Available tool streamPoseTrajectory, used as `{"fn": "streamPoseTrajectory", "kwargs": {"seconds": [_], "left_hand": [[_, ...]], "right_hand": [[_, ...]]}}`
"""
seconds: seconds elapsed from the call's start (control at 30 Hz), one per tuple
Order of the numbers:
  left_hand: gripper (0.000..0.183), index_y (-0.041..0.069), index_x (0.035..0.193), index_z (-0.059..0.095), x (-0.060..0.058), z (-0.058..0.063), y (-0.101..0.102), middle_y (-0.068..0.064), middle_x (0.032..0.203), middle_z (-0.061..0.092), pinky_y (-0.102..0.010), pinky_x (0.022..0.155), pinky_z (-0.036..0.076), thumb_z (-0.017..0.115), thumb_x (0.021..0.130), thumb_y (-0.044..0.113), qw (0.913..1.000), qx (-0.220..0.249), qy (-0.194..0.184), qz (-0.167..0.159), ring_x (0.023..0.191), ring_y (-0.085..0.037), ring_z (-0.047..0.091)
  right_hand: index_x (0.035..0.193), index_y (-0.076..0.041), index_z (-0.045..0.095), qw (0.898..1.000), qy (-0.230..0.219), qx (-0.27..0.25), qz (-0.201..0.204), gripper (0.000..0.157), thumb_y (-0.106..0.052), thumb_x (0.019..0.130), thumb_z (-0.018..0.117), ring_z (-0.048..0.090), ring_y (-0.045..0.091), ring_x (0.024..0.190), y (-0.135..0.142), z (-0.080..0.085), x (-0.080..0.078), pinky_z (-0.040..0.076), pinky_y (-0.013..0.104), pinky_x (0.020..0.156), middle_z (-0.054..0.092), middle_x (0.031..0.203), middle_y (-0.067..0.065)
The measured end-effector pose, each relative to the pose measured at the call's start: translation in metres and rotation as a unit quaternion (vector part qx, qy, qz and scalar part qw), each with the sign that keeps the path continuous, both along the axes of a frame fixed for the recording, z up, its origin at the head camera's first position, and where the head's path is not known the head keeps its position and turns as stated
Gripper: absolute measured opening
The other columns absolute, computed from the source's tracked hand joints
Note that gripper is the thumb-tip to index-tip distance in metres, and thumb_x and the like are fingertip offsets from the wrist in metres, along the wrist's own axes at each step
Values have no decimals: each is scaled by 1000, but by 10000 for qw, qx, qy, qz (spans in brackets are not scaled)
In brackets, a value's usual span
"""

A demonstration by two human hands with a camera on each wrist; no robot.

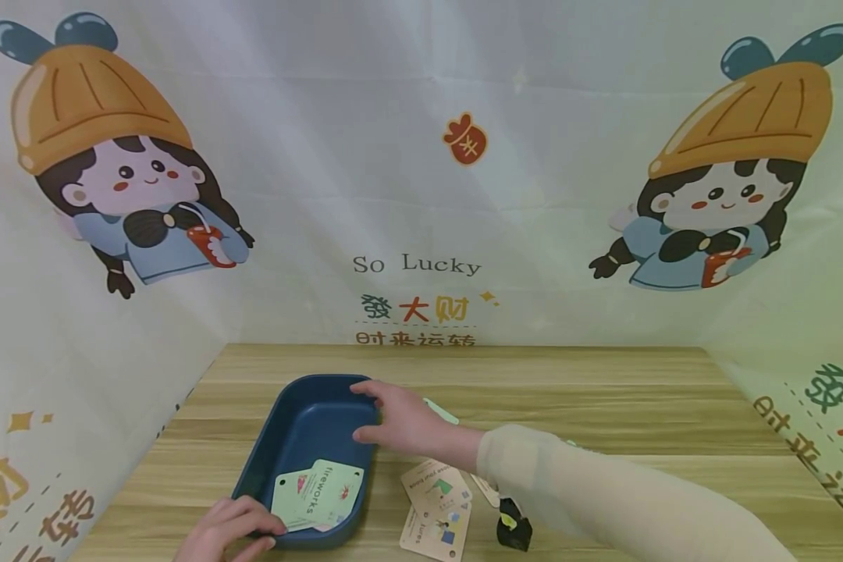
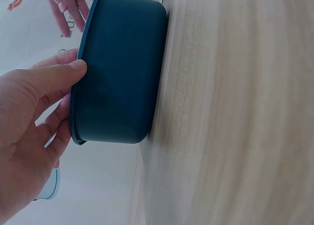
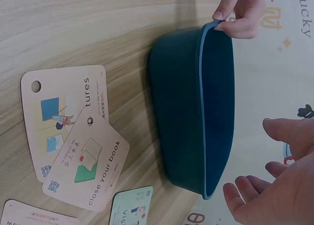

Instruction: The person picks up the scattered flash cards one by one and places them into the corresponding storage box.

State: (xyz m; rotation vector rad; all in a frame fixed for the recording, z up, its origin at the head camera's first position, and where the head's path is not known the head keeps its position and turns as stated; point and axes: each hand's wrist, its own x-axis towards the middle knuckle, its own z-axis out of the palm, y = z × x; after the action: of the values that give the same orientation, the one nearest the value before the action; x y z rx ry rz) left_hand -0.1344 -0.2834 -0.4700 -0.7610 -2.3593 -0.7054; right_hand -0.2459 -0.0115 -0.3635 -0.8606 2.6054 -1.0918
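A dark blue plastic bin (image 1: 323,425) stands on the wooden table, with green word cards (image 1: 326,493), one reading "fireworks", lying in its near end. My left hand (image 1: 230,531) pinches the bin's near left corner, thumb outside the rim as the left wrist view shows. Over the bin's far right side, my right hand (image 1: 403,421) holds nothing, its fingers spread. The right wrist view shows these fingers (image 3: 244,188) apart from the rim. Pinkish word cards (image 1: 435,507) lie on the table right of the bin, the "close your book" card (image 3: 88,161) overlapping another.
A small black object (image 1: 513,524) with a yellow-green mark sits right of the pink cards, near my right sleeve. A green card (image 1: 441,411) lies partly hidden behind my right wrist. Printed cloth (image 1: 421,195) hangs around the table's back and sides.
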Motion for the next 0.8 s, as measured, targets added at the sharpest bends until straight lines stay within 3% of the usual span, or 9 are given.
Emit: {"fn": "streamPoseTrajectory", "kwargs": {"seconds": [0.2, 0.43, 0.8], "left_hand": [[44, 35, 88, 70, 0, 0, -1, 25, 87, 60, -11, 66, 31, 84, 66, 0, 10000, 12, -32, -23, 76, 4, 44], [50, 34, 88, 70, 0, 1, -1, 26, 87, 59, -11, 66, 31, 84, 61, -5, 10000, -8, 20, -27, 76, 5, 45], [51, 35, 88, 70, 0, 0, 0, 26, 87, 59, -11, 67, 32, 85, 61, -5, 10000, 1, 32, 4, 76, 5, 45]], "right_hand": [[145, -15, 49, 9999, 12, 60, -130, 62, -22, 88, 74, 55, 28, 127, 2, 1, -3, 51, 33, 88, 56, 144, 6], [144, -15, 49, 9995, -179, -85, -237, 62, -19, 88, 75, 53, 29, 129, 3, 2, -5, 48, 42, 101, 54, 146, 6], [142, -11, 51, 9989, -120, -315, -321, 61, -16, 87, 75, 54, 35, 127, 12, -1, -12, 47, 48, 102, 56, 143, 13]]}}
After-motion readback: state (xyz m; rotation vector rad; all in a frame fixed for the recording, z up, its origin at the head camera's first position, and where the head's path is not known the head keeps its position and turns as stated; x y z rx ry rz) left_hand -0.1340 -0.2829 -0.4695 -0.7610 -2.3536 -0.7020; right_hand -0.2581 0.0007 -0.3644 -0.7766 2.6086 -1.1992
